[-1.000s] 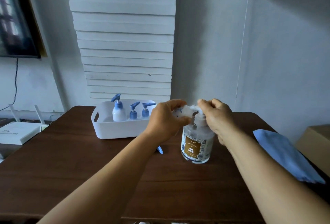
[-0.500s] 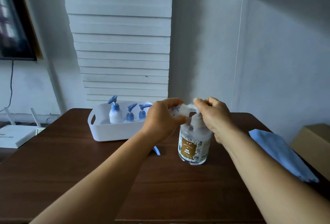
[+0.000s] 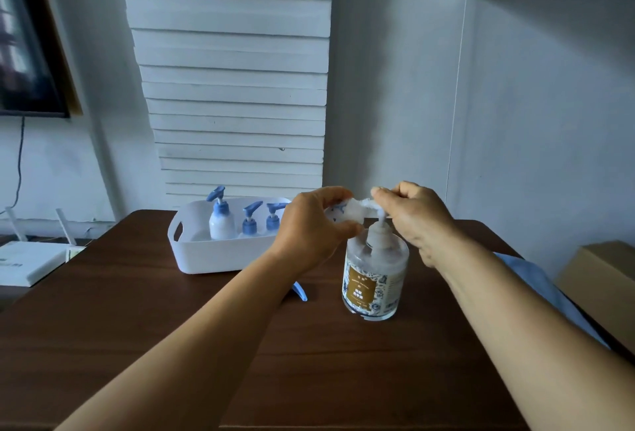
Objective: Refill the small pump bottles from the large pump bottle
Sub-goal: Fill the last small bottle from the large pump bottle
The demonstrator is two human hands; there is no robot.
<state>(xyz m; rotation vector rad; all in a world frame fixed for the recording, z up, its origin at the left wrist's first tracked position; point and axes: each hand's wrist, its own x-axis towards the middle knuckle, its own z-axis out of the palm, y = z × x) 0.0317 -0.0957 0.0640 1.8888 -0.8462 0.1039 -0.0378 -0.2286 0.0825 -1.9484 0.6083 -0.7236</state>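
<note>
A dark wooden worktop point(image 3: 137, 327) is seen bearing a white basket point(image 3: 220, 259) at the rear, in which three small pump bottles point(image 3: 221, 224) with blue heads are stood upright. A large clear pump bottle point(image 3: 374, 279) is stood upright near the worktop's middle, right of the basket. A blue cloth point(image 3: 546, 296) is laid at the right edge. The left hand point(image 3: 311, 235) is curled round a small clear bottle point(image 3: 347, 212) held at the large bottle's nozzle. The right hand point(image 3: 417, 216) is closed over the pump head. A blue pump top point(image 3: 299, 291) is partly hidden behind the left forearm.
</note>
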